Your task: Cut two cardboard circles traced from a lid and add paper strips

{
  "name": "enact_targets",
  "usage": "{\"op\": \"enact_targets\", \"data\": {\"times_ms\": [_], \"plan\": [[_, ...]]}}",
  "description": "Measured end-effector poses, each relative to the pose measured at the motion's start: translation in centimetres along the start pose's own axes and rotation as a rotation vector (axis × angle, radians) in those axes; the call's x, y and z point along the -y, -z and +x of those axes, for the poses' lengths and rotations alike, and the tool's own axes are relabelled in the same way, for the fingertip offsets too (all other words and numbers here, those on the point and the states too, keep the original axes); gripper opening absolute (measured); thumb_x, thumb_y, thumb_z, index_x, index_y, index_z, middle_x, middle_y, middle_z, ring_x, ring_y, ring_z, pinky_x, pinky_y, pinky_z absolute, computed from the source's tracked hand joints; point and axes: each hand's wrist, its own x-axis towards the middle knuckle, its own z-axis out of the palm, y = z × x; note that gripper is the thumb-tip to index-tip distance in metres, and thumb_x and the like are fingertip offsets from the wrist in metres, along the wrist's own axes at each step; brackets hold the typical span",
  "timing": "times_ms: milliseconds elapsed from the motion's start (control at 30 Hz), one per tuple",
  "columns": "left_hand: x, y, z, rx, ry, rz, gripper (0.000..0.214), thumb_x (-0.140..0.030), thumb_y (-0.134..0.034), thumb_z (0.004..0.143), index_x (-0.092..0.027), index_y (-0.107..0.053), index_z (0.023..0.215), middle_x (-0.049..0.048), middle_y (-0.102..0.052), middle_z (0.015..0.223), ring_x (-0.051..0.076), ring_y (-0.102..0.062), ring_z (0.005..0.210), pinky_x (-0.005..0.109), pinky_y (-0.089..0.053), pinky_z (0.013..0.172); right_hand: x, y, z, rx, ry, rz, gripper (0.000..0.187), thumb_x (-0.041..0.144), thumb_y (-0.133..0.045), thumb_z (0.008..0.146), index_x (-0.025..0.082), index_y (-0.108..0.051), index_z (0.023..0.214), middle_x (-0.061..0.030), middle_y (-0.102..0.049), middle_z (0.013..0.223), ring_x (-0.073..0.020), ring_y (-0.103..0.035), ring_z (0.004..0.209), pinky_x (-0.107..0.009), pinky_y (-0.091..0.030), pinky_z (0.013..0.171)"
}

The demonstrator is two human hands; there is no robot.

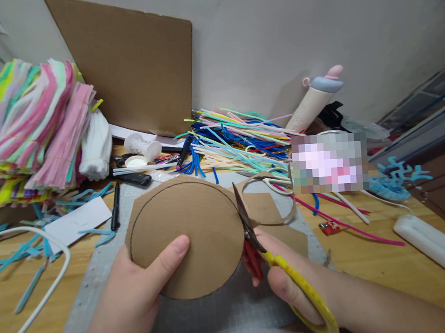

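Observation:
My left hand pinches the lower left edge of a brown cardboard disc, thumb on top. A pencilled circle runs along the disc's rim. My right hand is closed in the yellow handles of a pair of scissors. Their blades sit at the disc's right edge, pointing away from me. A curled strip of cut-off cardboard hangs from the right side of the disc, over a smaller cardboard scrap.
A grey cutting mat lies under the work on a wooden table. Bundles of pastel pipe cleaners pile at left, loose coloured ones behind. A cardboard sheet leans on the wall. A black pen and white cable lie at left.

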Motion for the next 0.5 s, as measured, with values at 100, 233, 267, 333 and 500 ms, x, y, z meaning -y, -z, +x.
{"op": "enact_targets", "data": {"times_ms": [100,233,267,333,500], "plan": [[0.03,-0.02,-0.04,0.003,0.000,-0.014,0.085,-0.033,-0.086,0.054,-0.021,-0.052,0.132,0.0076,-0.076,0.099,0.028,-0.072,0.087,0.030,-0.061,0.065,-0.15,0.01,-0.04,0.018,-0.001,0.019,0.056,0.071,-0.022,0.089,0.020,-0.046,0.094,-0.0037,-0.045,0.084,-0.0163,-0.046,0.069,-0.030,-0.043,0.064],[-0.14,-0.07,0.01,-0.001,-0.050,-0.037,0.084,-0.034,-0.085,0.056,-0.024,-0.051,0.133,0.0059,-0.075,0.106,0.028,-0.071,0.092,0.029,-0.061,0.068,-0.25,0.02,-0.06,0.016,-0.037,0.015,0.061,0.074,-0.021,0.086,0.018,-0.044,0.095,-0.0057,-0.046,0.088,-0.0177,-0.046,0.074,-0.030,-0.045,0.066],[-0.18,-0.08,0.03,0.000,-0.056,-0.043,0.085,-0.034,-0.085,0.056,-0.025,-0.051,0.133,0.0056,-0.075,0.107,0.028,-0.071,0.093,0.029,-0.061,0.070,-0.25,0.00,-0.05,0.017,-0.049,0.020,0.062,0.075,-0.021,0.086,0.018,-0.044,0.095,-0.0062,-0.046,0.089,-0.0182,-0.046,0.076,-0.031,-0.045,0.067],[-0.20,-0.06,0.07,0.001,-0.060,-0.043,0.086,-0.033,-0.086,0.054,-0.025,-0.051,0.133,0.0058,-0.075,0.107,0.028,-0.071,0.094,0.030,-0.061,0.070,-0.23,-0.06,-0.05,0.022,-0.053,0.040,0.063,0.075,-0.021,0.086,0.018,-0.044,0.095,-0.0061,-0.045,0.090,-0.0182,-0.047,0.076,-0.030,-0.046,0.066],[-0.06,0.03,0.07,-0.012,-0.067,0.004,0.086,-0.034,-0.086,0.053,-0.022,-0.053,0.131,0.0066,-0.076,0.101,0.028,-0.071,0.089,0.030,-0.061,0.067,-0.04,-0.01,-0.11,0.023,-0.038,0.071,0.060,0.072,-0.023,0.088,0.018,-0.046,0.094,-0.0049,-0.046,0.087,-0.0172,-0.047,0.073,-0.031,-0.046,0.066]]}}
